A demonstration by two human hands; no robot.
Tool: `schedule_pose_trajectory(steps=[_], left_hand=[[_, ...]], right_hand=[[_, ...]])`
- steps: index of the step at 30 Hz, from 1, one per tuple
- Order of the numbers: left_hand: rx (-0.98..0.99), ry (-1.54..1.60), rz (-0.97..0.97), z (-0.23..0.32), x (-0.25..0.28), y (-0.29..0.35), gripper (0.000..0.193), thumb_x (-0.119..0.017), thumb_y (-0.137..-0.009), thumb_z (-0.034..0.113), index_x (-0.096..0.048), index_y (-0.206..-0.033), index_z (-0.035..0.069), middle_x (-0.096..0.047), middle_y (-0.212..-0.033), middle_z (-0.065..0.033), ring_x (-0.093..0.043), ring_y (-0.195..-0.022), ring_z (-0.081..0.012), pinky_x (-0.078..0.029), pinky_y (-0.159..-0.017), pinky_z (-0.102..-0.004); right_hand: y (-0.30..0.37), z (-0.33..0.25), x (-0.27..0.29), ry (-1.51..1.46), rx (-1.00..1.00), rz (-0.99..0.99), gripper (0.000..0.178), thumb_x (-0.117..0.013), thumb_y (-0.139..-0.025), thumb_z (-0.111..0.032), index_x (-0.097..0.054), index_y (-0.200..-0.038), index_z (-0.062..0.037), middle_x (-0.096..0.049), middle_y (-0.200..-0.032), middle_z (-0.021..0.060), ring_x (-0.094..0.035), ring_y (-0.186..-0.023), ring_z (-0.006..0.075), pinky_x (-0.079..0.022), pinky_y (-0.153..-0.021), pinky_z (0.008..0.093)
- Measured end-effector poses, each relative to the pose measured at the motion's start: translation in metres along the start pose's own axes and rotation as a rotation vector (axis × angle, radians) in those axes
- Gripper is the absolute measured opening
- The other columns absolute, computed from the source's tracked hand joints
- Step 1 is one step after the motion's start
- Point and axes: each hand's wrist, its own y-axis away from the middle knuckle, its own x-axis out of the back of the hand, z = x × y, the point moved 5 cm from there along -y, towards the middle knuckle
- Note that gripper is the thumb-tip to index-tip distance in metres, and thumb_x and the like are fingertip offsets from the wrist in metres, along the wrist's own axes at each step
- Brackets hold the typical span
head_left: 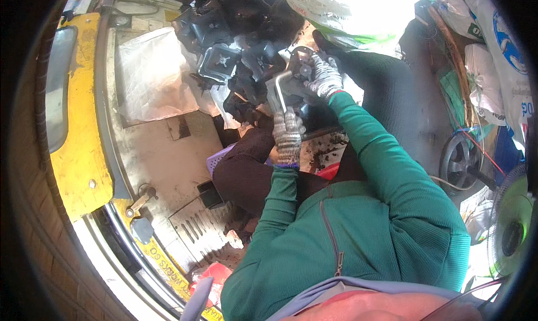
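Striped grey-and-white work gloves cover both hands. My left hand (287, 135) is closed around the lower end of a bent silver metal rod (278, 91), which angles up toward my right hand. At the rod's far end, my right hand (326, 77) grips a dark moulded part (303, 63) with a round detail in it. The exact contact between rod and part is too small to tell. Just left of them lies a heap of black moulded pieces (216, 26), with a squarish black piece (218, 62) in front.
A crumpled white sheet (154, 74) lies left of the heap. A large white sack (358, 12) stands beyond my right hand. At the right are a black wheel (461, 161), a green fan (511, 231) and a wooden stick (451, 57). Yellow metal framing (84, 153) runs along the left.
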Motion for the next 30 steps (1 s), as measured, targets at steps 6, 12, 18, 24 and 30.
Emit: schedule_pose_trajectory(steps=[6,12,18,24,30], left_hand=[[-0.267,-0.396,0.032,0.039,-0.041,-0.018,0.02,-0.051,-0.102,0.026,-0.057,-0.115,0.012,-0.065,-0.088,-0.0068,-0.062,-0.06,-0.0163,-0.051,-0.049,-0.032],[-0.415,-1.232,-0.09,-0.043,-0.028,-0.04,0.031,-0.048,-0.101,0.031,-0.058,-0.119,0.009,-0.061,-0.108,-0.0228,-0.066,-0.087,-0.0393,-0.053,-0.072,-0.0484],[-0.681,-0.637,0.055,0.075,-0.044,-0.01,0.026,-0.054,-0.096,0.015,-0.058,-0.12,0.007,-0.062,-0.107,-0.0155,-0.067,-0.079,-0.0312,-0.055,-0.066,-0.0421],[-0.512,-1.606,-0.147,-0.019,-0.033,-0.037,0.041,-0.054,-0.094,0.016,-0.055,-0.135,0.014,-0.064,-0.115,-0.0155,-0.068,-0.08,-0.0252,-0.056,-0.07,-0.0414],[-0.521,-0.511,0.143,0.087,-0.036,-0.011,0.021,-0.05,-0.099,0.021,-0.061,-0.112,0.008,-0.064,-0.104,-0.0107,-0.068,-0.074,-0.0292,-0.058,-0.064,-0.039]], right_hand=[[-0.007,0.018,-0.009,0.149,-0.002,-0.036,0.101,-0.077,-0.073,-0.053,-0.027,-0.153,-0.0154,-0.032,-0.156,0.0142,-0.019,-0.15,0.0274,-0.009,-0.121,0.0541],[-0.003,0.002,-0.008,0.174,-0.067,-0.06,0.094,-0.075,-0.073,-0.058,-0.035,-0.151,-0.0256,-0.027,-0.16,0.012,-0.013,-0.151,0.0297,-0.003,-0.119,0.0607],[-0.007,0.029,-0.014,0.048,-0.139,-0.073,0.095,-0.077,-0.072,-0.056,-0.035,-0.151,-0.0267,-0.023,-0.16,0.015,-0.016,-0.149,0.0343,-0.011,-0.12,0.0581],[-0.005,0.005,0.002,0.055,-0.003,-0.075,0.098,-0.081,-0.068,-0.054,-0.036,-0.15,-0.026,-0.024,-0.159,0.0169,-0.022,-0.147,0.0359,-0.019,-0.121,0.0465],[-0.011,0.033,-0.014,0.03,-0.143,-0.043,0.098,-0.083,-0.068,-0.051,-0.037,-0.15,-0.0243,-0.024,-0.16,0.0164,-0.019,-0.148,0.0354,-0.02,-0.122,0.0442]])
